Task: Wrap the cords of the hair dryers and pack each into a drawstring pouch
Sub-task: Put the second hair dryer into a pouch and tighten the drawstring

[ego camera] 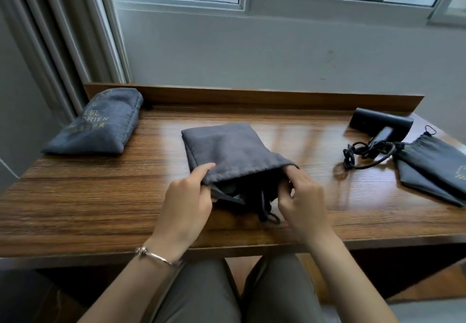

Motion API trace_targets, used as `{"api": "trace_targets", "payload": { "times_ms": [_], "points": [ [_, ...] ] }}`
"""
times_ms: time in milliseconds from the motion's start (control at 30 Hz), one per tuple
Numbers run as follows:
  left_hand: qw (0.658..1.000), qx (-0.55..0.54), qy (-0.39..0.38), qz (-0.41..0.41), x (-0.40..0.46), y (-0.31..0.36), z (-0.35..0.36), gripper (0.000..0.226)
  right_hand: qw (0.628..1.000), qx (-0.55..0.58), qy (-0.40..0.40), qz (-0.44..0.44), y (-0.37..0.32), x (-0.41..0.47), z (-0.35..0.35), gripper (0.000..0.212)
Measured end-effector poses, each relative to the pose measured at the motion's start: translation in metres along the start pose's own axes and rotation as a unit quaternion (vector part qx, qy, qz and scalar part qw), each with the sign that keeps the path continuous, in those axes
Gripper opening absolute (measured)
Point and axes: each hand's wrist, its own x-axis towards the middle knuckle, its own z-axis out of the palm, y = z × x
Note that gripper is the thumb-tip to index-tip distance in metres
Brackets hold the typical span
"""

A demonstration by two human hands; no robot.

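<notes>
both hands, left and right, pinch the open mouth of a bulging dark grey pouch.

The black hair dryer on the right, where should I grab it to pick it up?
Probably by the handle. The hair dryer lies on the table with its handle pointing toward you, so reach in from the front with your right hand. Its tangled cord will trail along behind.

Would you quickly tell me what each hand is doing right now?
Left hand: closed on the left edge of the middle pouch's opening.
Right hand: closed on the right edge of that opening.
</notes>
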Motion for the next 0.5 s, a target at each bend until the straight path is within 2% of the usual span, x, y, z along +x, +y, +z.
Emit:
{"api": "trace_targets", "payload": {
  "times_ms": [167,267,333,400,500],
  "points": [
    [0.988,-0.037,0.142,0.055,0.046,0.047,-0.052,0.033,0.986,0.000,0.125,-0.106,-0.038,0.065,-0.050,0.033],
    [0.976,-0.119,0.170,0.068,0.084,0.068,-0.081,0.028,0.969,-0.004,0.172,-0.179,-0.063,0.104,-0.085,0.038],
    [0.966,-0.149,0.195,0.083,0.103,0.078,-0.096,0.029,0.962,-0.004,0.169,-0.216,-0.077,0.123,-0.103,0.038],
    [0.964,-0.127,0.214,0.093,0.120,0.082,-0.106,0.031,0.962,0.006,0.161,-0.221,-0.086,0.137,-0.112,0.040],
    [0.969,-0.165,0.161,0.084,0.147,0.082,-0.111,0.038,0.975,0.004,0.133,-0.176,-0.087,0.164,-0.110,0.045]
  ]
}}
